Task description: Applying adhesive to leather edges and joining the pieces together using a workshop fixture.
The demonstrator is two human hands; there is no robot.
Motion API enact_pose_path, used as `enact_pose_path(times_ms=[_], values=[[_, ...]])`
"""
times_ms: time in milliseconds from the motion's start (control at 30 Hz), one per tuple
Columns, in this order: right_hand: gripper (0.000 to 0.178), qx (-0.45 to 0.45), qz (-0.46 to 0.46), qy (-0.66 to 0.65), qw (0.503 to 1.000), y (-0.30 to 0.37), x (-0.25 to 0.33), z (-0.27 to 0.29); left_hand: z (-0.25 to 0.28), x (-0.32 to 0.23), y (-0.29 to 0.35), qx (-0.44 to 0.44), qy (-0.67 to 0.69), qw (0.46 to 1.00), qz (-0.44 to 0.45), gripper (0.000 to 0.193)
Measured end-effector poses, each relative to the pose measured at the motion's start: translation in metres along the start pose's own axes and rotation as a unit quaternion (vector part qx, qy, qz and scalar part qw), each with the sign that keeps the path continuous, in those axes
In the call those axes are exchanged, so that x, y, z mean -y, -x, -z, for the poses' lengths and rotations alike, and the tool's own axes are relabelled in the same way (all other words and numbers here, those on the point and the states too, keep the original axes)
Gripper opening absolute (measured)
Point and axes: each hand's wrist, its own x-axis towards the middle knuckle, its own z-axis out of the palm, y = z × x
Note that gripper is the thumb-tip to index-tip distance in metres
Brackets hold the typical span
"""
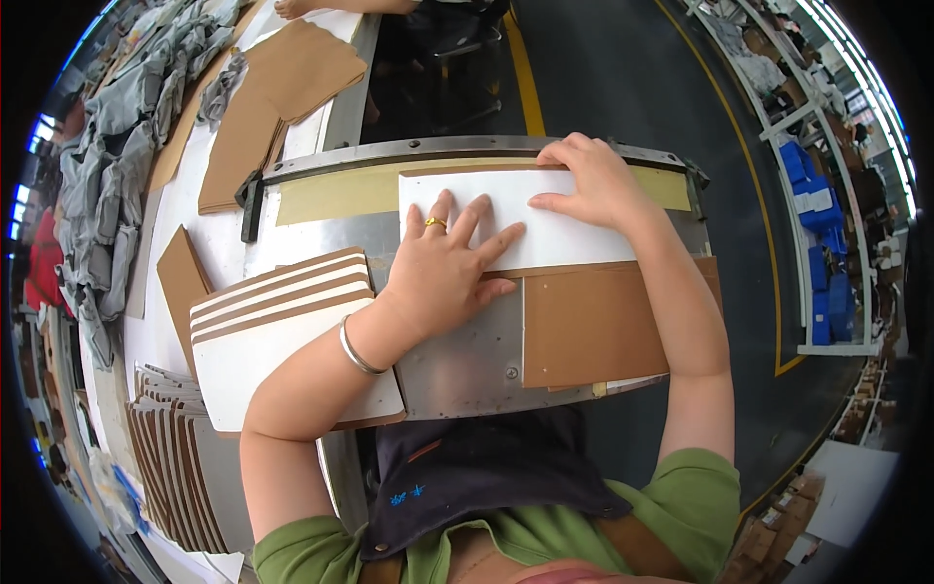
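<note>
A white rectangular panel (pixel 462 200) lies on a metal work surface, with brown board showing along its far and near edges. My left hand (pixel 433 253) rests flat on the panel's left part, fingers spread, a ring and a bracelet on it. Over its far right edge lies my right hand (pixel 593 185), thumb stretched on the white face and fingers bent at the far edge, apart from the thumb. Closer to me is a brown board (pixel 593 326), partly under my right forearm. A stack of white boards with brown edges (pixel 282 375) sits under my left forearm.
A metal bar (pixel 457 146) runs along the surface's far edge, a black clamp (pixel 251 206) at its left. Brown boards (pixel 292 73) and grey cloth pieces (pixel 117 146) cover the left table. Another person's arm (pixel 341 5) shows at the top. Blue bins (pixel 812 195) stand on a right rack.
</note>
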Motion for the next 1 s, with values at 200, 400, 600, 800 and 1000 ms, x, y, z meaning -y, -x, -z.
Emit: enact_pose_path(times_ms=[200,400,600,800,1000], values=[[0.057,0.149,-0.101,-0.049,0.982,-0.022,0.019,0.021,-0.005,0.002,0.002,-0.013,0.046,0.999,-0.006,0.057],[0.061,0.079,-0.036,0.028,0.996,-0.016,0.006,0.008,-0.006,-0.005,0.002,-0.016,0.090,0.994,-0.062,0.052],[0.035,0.004,-0.018,-0.247,0.969,0.000,0.003,0.051,0.001,-0.002,-0.007,-0.182,0.151,0.967,-0.091,0.053],[0.059,-0.400,-0.014,-0.374,0.836,0.053,0.052,0.073,0.025,0.006,-0.006,-0.428,0.168,0.885,-0.077,0.057],[0.046,-0.069,-0.220,-0.612,0.757,0.118,0.068,-0.012,0.012,-0.008,-0.005,-0.215,0.145,0.962,-0.085,0.060]])
